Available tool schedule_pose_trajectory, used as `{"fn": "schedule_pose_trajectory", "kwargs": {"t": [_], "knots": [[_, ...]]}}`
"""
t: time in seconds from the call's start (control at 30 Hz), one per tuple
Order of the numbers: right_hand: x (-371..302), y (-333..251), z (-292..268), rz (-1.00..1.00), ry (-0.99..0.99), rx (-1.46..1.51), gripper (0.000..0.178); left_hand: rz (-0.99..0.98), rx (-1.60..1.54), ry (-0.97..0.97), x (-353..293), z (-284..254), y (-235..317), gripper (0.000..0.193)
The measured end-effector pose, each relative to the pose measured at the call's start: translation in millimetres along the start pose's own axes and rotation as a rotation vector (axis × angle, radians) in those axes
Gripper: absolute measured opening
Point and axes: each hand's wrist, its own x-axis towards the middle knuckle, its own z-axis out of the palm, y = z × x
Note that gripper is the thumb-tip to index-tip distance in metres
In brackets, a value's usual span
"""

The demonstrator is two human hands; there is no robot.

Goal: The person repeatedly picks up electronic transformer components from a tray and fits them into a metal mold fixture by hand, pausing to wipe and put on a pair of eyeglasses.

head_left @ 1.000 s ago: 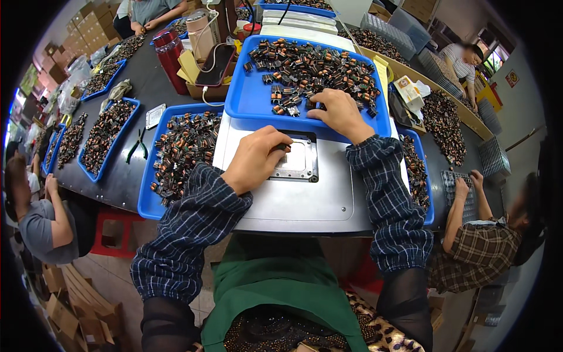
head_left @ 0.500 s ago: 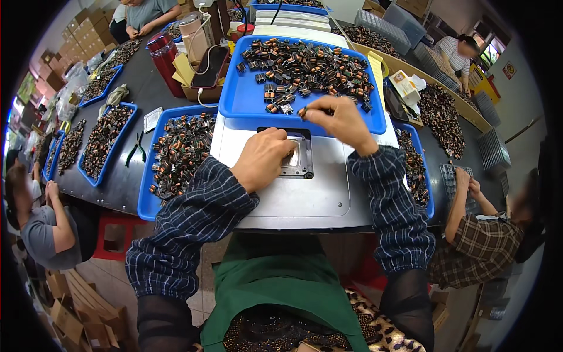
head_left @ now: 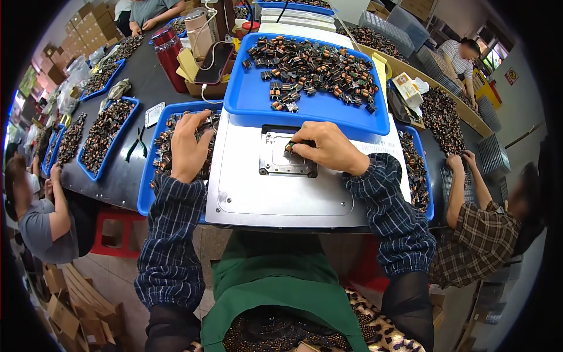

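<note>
My right hand pinches a small copper-wound coil part between thumb and fingertips, over the recessed metal plate set in the silver machine top. My left hand is over the left blue tray, its thumb and fingers apart above a heap of similar coil parts. Nothing shows in its grasp, though the undersides of its fingers are hidden. Beyond my hands, a larger blue tray of loose coil parts rests on the machine's far side.
A red flask, a phone and a cable stand back left. Pliers lie beside the left tray. Another blue tray borders the machine at right. Co-workers sit on both sides, one handling a clear tray.
My left hand has left the metal plate and moved left over the left tray. My right hand has brought a coil part from the far tray down to the plate.
</note>
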Motion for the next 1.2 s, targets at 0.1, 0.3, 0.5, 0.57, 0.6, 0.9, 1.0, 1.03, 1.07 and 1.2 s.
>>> {"fn": "schedule_pose_trajectory", "kwargs": {"t": [0.1,0.3,0.5,0.57,0.6,0.9,1.0,1.03,1.07,1.2], "knots": [[-1,-1,-3,-0.03,-0.025,-0.066,0.017,0.129,0.008,0.009,14,8,7,0.03],[3,-7,-5,-0.071,-0.088,-0.174,0.015,0.166,0.018,-0.154,54,43,38,0.027],[5,-7,-2,-0.086,-0.096,-0.185,0.014,0.201,0.106,-0.118,66,86,50,0.025],[6,-5,0,-0.061,-0.074,-0.19,0.014,0.192,0.069,-0.232,72,85,49,0.024],[6,-3,2,-0.041,-0.055,-0.194,0.015,0.167,0.091,-0.254,72,82,51,0.021],[6,-3,6,-0.073,-0.019,-0.154,0.014,0.034,-0.003,-0.335,77,79,51,0.019],[6,8,5,-0.138,0.069,-0.002,0.013,0.161,0.043,-0.299,80,83,52,0.017],[6,8,0,-0.137,0.071,-0.004,0.013,0.163,0.042,-0.298,81,85,53,0.017],[4,8,-8,0.06,0.087,0.197,0.013,0.154,0.043,-0.296,81,87,55,0.017],[0,9,-30,0.453,0.236,0.868,0.016,0.143,0.008,-0.223,77,91,52,0.019]]}}
